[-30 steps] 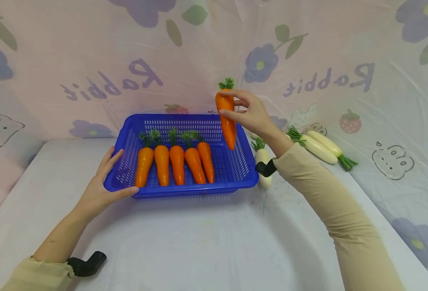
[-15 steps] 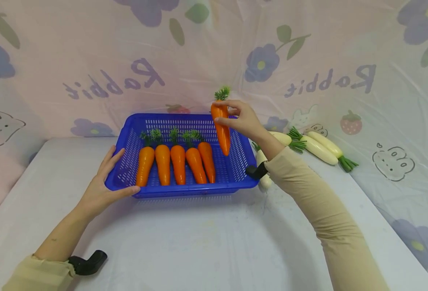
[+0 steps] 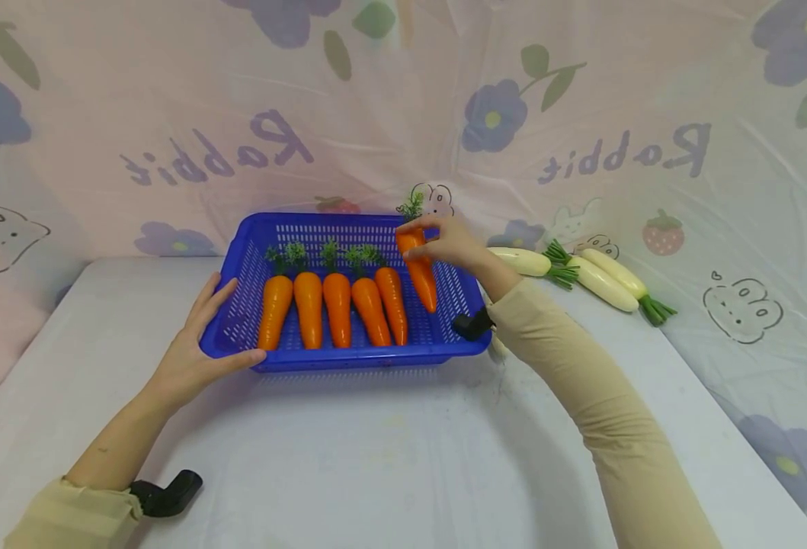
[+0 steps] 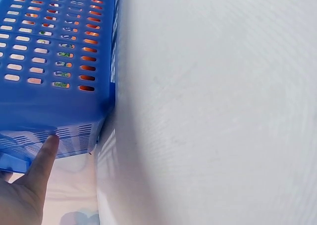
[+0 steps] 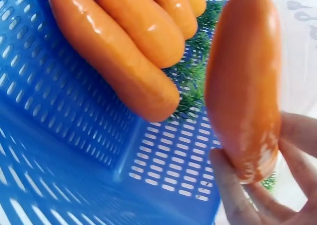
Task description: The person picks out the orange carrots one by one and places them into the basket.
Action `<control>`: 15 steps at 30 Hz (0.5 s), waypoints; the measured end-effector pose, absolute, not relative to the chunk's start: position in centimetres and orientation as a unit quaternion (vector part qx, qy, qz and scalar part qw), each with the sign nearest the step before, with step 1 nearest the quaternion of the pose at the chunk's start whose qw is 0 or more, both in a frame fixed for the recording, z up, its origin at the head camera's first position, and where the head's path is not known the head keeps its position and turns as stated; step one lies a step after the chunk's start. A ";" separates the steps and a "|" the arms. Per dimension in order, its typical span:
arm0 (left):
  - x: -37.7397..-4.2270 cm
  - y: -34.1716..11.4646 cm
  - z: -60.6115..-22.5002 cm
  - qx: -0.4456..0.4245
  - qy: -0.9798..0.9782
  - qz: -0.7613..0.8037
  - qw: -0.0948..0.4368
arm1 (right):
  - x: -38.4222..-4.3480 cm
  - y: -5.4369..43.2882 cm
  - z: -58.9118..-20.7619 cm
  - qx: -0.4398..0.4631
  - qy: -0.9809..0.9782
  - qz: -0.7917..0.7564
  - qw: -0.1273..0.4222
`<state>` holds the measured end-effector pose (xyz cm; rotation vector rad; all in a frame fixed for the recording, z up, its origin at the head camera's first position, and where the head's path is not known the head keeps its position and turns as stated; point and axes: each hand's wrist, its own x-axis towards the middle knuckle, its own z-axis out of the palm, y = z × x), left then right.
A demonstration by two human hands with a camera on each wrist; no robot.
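My right hand (image 3: 447,242) pinches a carrot (image 3: 422,278) near its leafy top, tip down, over the right part of a blue plastic basket (image 3: 355,357). In the right wrist view, the thumb and fingers hold the thick end of that carrot (image 5: 245,86), apart from the others. Several carrots (image 3: 337,309) lie side by side in the basket, green tops toward the back. With straight, spread fingers my left hand (image 3: 187,362) rests against the basket's left end, thumb at the front rim. The left wrist view shows a finger (image 4: 45,160) touching the slotted basket wall (image 4: 49,101).
To the right of the basket, white radishes (image 3: 605,284) with green stalks lie on the white-covered table (image 3: 348,457). One more radish (image 3: 499,348) is mostly hidden by the right arm and basket. A printed cloth (image 3: 389,114) hangs behind.
My right hand has lowered the carrot and moved it slightly left, down into the basket's right side. The left hand stays at the basket's left end.
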<state>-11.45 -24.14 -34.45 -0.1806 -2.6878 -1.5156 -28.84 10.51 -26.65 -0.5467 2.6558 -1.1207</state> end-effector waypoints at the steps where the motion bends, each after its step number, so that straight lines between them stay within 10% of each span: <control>1: -11.4 -24.1 -34.4 -0.058 -0.870 -0.490 0.025 | -28.8 10.4 -26.8 -0.180 0.905 -0.369 0.109; 15: -11.5 -24.3 -34.5 -0.058 -0.869 -0.490 0.020 | -29.3 9.4 -29.5 -0.160 0.919 -0.323 0.163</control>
